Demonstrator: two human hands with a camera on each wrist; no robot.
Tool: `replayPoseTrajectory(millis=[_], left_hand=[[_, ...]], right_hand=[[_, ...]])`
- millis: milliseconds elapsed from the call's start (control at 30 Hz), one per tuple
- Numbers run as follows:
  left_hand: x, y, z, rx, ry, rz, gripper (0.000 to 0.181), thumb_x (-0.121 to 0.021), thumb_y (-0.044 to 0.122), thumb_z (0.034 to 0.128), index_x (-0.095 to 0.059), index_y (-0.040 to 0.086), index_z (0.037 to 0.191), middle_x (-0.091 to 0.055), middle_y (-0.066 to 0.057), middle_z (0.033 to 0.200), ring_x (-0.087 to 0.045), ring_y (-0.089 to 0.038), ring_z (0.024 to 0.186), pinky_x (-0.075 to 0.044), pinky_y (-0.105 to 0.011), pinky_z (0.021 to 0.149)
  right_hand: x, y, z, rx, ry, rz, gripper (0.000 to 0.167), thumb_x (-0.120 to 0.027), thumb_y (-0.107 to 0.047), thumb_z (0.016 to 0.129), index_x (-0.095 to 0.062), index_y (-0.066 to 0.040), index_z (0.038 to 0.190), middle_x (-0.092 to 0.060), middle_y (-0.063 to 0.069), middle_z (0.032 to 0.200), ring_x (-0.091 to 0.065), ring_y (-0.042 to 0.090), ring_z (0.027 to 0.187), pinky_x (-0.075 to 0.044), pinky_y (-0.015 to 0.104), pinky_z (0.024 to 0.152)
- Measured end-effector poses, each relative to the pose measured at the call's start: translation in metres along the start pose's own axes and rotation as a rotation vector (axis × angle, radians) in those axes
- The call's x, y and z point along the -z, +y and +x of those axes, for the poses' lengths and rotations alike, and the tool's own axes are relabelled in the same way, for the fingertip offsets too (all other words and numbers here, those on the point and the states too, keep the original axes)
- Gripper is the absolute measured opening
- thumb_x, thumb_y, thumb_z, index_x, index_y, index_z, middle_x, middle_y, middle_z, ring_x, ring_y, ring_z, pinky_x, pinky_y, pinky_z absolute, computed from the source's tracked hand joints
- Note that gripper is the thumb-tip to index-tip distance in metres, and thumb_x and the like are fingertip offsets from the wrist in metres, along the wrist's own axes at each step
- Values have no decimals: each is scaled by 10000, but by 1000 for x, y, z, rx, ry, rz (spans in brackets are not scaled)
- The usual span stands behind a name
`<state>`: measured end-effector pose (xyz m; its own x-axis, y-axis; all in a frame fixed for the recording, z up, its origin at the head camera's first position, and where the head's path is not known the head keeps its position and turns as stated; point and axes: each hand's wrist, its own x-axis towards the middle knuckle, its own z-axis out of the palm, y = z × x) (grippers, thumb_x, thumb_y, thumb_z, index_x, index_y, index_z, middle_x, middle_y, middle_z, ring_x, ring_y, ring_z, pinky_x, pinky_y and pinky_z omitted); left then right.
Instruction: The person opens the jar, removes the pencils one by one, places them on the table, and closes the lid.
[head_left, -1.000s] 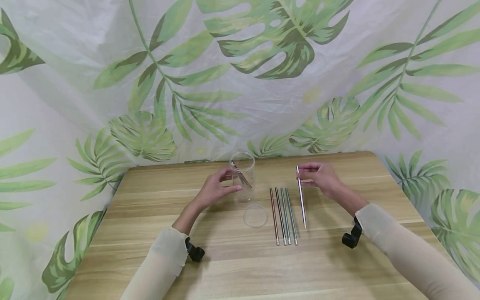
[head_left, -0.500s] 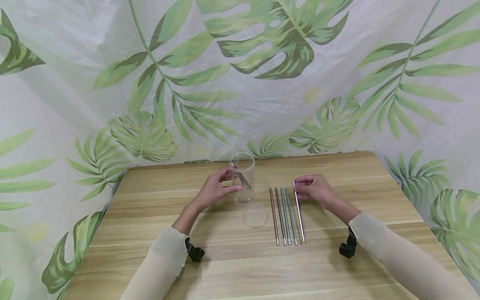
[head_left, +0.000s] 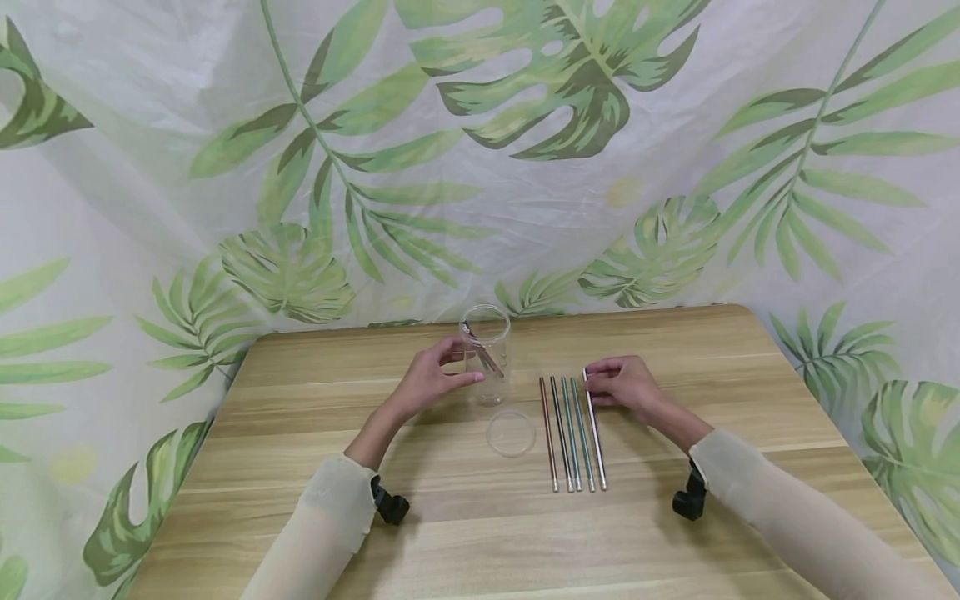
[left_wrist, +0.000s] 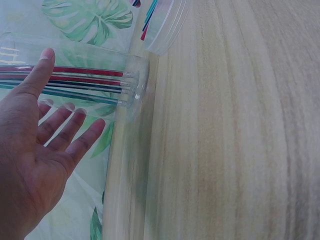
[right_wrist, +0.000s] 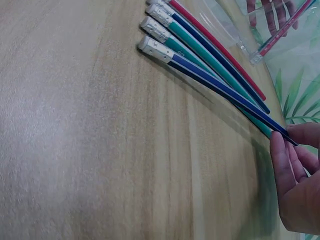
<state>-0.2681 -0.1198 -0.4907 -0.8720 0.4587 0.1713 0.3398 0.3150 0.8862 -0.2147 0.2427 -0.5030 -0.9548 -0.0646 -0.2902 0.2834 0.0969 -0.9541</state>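
My left hand (head_left: 431, 382) holds a clear plastic jar (head_left: 493, 385) standing upright, thumb on one side and fingers on the other. Several red, dark blue and teal pencils (left_wrist: 90, 72) lean inside the jar, eraser ends at its bottom in the left wrist view. At the right, my right hand (head_left: 628, 387) pinches a dark blue pencil (right_wrist: 215, 87) near its far end. That pencil lies at the right end of a row, its white eraser (right_wrist: 152, 46) toward the table's front. Beside it in the row are teal pencils (head_left: 581, 433), a dark one (head_left: 561, 433) and a red one (head_left: 548, 433).
A round clear lid (head_left: 512, 454) lies on the wooden table (head_left: 480, 550) between the jar and the pencil row. Behind the table's back edge hangs a leaf-patterned cloth (head_left: 480, 208). Each wrist carries a black camera (head_left: 392, 505).
My right hand has moved left and toward the table's front, lowering the dark blue pencil down beside the row. The left hand and jar have stayed in place.
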Motion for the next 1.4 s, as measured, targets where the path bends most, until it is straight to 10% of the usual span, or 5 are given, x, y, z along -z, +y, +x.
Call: replayPoseTrajectory(millis=[1400], left_hand=[[1, -1, -1, 19, -17, 0, 553, -892, 216, 885, -642, 97, 1364, -703, -119, 1352, -657, -351, 1299, -510, -596, 1117]], right_hand=[[-15, 8, 1, 129, 157, -449, 247, -820, -16, 894, -763, 73, 1118, -790, 125, 890, -740, 118, 653, -642, 237, 609]])
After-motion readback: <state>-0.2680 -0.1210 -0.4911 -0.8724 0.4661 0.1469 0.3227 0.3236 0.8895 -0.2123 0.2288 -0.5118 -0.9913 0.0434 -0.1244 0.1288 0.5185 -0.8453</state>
